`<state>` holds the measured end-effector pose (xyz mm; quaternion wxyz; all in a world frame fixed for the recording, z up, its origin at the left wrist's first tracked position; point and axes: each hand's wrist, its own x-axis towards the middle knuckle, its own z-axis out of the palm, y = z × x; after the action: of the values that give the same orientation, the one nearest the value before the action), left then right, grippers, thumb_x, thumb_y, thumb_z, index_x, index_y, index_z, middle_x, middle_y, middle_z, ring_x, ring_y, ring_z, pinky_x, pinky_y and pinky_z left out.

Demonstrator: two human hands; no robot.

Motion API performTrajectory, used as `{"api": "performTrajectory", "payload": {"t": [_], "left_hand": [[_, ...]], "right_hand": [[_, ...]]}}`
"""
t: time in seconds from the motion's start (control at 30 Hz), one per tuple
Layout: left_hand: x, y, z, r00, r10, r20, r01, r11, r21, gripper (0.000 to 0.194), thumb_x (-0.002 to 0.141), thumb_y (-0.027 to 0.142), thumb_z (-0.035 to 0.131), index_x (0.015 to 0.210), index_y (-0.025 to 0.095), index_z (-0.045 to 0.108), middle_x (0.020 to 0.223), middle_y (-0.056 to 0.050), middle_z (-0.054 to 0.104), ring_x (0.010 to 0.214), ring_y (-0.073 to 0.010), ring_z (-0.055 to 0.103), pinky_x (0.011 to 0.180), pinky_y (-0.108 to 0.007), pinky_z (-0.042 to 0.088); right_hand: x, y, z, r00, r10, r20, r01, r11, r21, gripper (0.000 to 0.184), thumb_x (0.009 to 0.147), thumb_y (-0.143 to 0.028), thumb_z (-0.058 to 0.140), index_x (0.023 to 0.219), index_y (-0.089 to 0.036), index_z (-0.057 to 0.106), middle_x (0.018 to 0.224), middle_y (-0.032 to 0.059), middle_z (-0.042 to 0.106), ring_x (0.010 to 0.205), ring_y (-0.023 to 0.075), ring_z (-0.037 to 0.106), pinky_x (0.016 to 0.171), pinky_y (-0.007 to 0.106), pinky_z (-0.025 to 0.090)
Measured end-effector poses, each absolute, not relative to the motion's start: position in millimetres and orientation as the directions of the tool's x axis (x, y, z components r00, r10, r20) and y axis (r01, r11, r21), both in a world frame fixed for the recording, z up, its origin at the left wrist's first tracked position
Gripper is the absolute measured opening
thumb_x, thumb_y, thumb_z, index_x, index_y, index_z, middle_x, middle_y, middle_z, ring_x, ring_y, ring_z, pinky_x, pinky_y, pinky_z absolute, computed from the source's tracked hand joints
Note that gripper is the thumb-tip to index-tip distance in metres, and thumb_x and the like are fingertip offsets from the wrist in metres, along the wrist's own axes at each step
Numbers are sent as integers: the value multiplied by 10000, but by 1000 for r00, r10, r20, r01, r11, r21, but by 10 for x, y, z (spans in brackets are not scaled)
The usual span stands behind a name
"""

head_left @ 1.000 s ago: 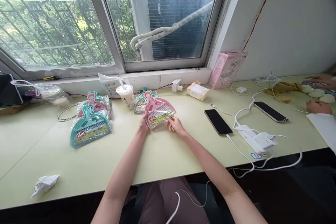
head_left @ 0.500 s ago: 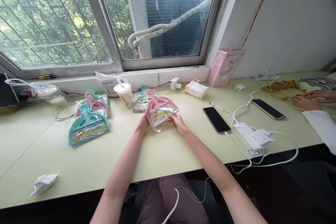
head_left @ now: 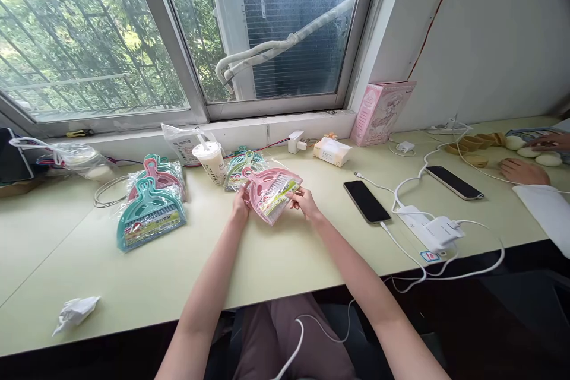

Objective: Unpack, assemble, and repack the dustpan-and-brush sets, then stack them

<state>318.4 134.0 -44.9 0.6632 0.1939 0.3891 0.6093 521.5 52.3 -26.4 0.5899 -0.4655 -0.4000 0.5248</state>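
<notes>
A pink dustpan and brush set (head_left: 271, 189) in clear wrap is held tilted above the table, its handle toward the upper left. My left hand (head_left: 241, 203) is closed on its left edge, and my right hand (head_left: 304, 202) grips the lower right edge by the printed label. Right behind it lie green wrapped dustpan sets (head_left: 243, 167), partly hidden. To the left is a stack of wrapped dustpan sets, a teal one (head_left: 150, 214) in front and a pink one (head_left: 162, 175) behind.
A drink cup (head_left: 210, 161) with a straw stands behind my left hand. Rightward are a tissue pack (head_left: 332, 151), a phone (head_left: 367, 202), a power strip (head_left: 421, 228) with loose cables and a second phone (head_left: 454, 183). Crumpled tissue (head_left: 76, 312) lies front left. Another person's hands (head_left: 525, 171) work at far right.
The pink dustpan set has turned clockwise in my hands, its handle dipping to the left. At far right, the other person's hands have moved apart.
</notes>
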Motion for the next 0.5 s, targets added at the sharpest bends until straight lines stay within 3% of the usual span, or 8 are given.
{"api": "performTrajectory", "payload": {"t": [0.13,0.23,0.4,0.5], "left_hand": [[3001,1412,-457,-143,951,-274,-743,80,664,447,1013,318,249,1251,134,580,909,-105,733,793,-183,714,826,-342,555],[2927,1431,-450,-177,949,-261,-765,34,643,490,1017,351,199,1294,124,533,960,-131,728,854,-182,713,824,-325,555],[2971,1417,-454,-263,931,-255,-718,-12,696,413,1002,354,286,1223,152,570,1009,-126,715,881,-172,706,784,-286,562],[3005,1411,-491,-363,905,-220,-577,-34,816,359,982,339,336,1197,164,564,1064,-124,690,929,-174,692,796,-285,556]], "right_hand": [[5421,494,-168,21,996,-90,-207,-83,-975,314,575,-287,783,819,-127,669,637,28,671,412,79,557,340,173,300],[5599,488,-137,43,992,-122,-254,-107,-961,319,562,-291,794,807,-128,671,630,14,665,403,56,528,339,162,291],[5774,499,-132,244,968,-58,-443,58,-895,365,549,-314,825,823,-170,629,692,-33,645,423,21,487,380,153,337],[5792,527,-162,427,902,-65,-493,172,-853,374,533,-299,835,787,-193,581,663,-62,594,417,19,454,391,161,362]]}}
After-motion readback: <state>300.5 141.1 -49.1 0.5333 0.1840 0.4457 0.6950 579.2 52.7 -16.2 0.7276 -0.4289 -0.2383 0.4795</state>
